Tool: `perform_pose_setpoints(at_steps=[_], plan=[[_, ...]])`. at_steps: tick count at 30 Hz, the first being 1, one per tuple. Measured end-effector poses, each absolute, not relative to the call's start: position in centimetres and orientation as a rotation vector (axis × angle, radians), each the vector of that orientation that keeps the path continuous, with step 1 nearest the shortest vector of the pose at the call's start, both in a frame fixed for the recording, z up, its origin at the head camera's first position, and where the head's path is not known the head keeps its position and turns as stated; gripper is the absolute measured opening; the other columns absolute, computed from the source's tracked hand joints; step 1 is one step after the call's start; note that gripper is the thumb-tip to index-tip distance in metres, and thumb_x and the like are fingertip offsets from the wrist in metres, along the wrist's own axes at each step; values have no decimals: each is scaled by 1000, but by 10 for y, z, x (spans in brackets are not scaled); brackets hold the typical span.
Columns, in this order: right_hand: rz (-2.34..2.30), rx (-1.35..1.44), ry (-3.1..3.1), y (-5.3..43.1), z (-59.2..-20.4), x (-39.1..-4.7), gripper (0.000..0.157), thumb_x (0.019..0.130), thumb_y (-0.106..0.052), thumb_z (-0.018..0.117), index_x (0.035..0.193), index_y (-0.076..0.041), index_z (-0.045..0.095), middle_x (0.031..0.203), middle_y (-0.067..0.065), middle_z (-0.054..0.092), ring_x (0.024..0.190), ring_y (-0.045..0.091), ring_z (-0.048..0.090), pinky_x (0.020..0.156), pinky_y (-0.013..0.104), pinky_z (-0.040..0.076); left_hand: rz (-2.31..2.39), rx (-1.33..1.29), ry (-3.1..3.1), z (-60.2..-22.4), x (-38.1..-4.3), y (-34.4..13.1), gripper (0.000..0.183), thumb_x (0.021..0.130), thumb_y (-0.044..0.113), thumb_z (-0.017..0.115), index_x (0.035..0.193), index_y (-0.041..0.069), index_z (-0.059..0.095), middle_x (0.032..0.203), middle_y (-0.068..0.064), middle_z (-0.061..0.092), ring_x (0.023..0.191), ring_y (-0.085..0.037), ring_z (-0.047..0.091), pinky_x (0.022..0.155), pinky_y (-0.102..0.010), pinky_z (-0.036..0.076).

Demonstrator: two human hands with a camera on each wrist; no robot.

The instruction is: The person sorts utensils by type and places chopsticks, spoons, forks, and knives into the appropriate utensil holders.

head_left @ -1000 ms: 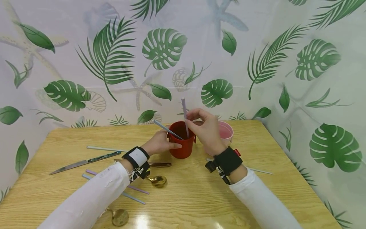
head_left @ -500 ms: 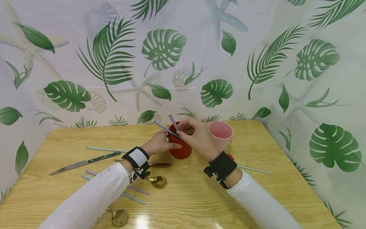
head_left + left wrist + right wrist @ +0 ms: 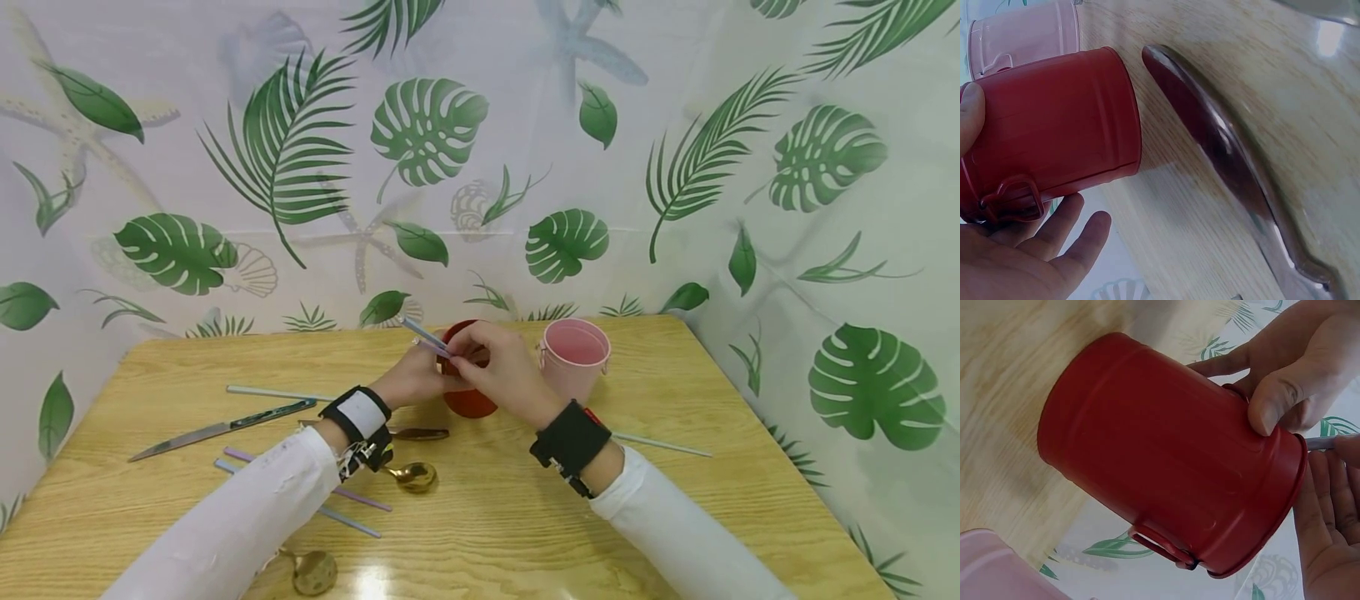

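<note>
A small red bucket [image 3: 471, 405] stands near the table's far edge. My left hand [image 3: 414, 377] grips its side, the thumb across the front near the rim in the right wrist view. My right hand [image 3: 501, 367] is over the bucket's mouth and pinches a purple straw [image 3: 427, 346] between thumb and fingertips. This straw leans left over the rim, beside a blue straw [image 3: 420, 331] that leans the same way; their lower ends are hidden. A pink bucket [image 3: 573, 375] stands just right of the right hand.
Left on the table lie a knife [image 3: 202, 433], a pale straw [image 3: 273, 391], a purple straw [image 3: 363, 500] and a blue straw [image 3: 348, 522]. Nearer are a brown glossy utensil [image 3: 420, 433], a gold spoon [image 3: 416, 477] and a perforated spoon [image 3: 315, 573]. Another pale straw [image 3: 663, 445] lies right.
My right hand has moved left across the red bucket's mouth, tipping the purple straw from upright to leaning left beside the blue one. The left hand and bucket have stayed in place.
</note>
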State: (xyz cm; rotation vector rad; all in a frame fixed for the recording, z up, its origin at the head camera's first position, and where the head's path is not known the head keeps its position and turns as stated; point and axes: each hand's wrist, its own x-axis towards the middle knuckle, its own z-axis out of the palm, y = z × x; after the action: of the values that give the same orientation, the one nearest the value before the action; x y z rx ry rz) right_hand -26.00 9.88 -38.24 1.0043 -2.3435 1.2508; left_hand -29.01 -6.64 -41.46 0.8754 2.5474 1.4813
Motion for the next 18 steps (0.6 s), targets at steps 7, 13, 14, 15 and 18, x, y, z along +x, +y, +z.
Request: perform_pose_setpoints(at_steps=[7,13,14,15,18], plan=[[1221,983,-2386,104,-375,-258,14,85,1,72,98,-5,70,94,8,70,83,15,66,74,37,63,1442,878,2585,-413,-287,-67,54,80,11,80,128,4,56,126,-14,64,116,-27,57,100,-51,49],[1273,977,-2343,114,-363,-251,13,86,1,71,98,-3,69,94,11,71,83,17,67,75,41,63,1399,804,2618,-412,-285,-68,60,81,14,80,133,6,52,131,-14,60,120,-29,54,101,-52,48],[1285,977,-2331,116,-360,-248,13,86,1,72,98,-3,70,94,10,71,83,17,67,75,42,62,1404,802,2610,-412,-285,-68,60,82,13,79,134,5,52,132,-15,61,120,-29,54,101,-52,48],[1288,978,-2318,118,-358,-246,13,86,0,72,98,-4,70,94,11,72,83,16,67,74,42,62,1409,786,2604,-412,-285,-68,60,82,14,79,134,6,52,132,-14,60,121,-29,54,102,-52,47],[1270,979,-2283,126,-351,-236,12,85,-1,73,97,-5,71,92,9,73,81,15,67,72,42,63,1448,735,2561,-413,-285,-67,62,81,14,80,135,7,51,133,-14,59,123,-29,52,104,-53,45]])
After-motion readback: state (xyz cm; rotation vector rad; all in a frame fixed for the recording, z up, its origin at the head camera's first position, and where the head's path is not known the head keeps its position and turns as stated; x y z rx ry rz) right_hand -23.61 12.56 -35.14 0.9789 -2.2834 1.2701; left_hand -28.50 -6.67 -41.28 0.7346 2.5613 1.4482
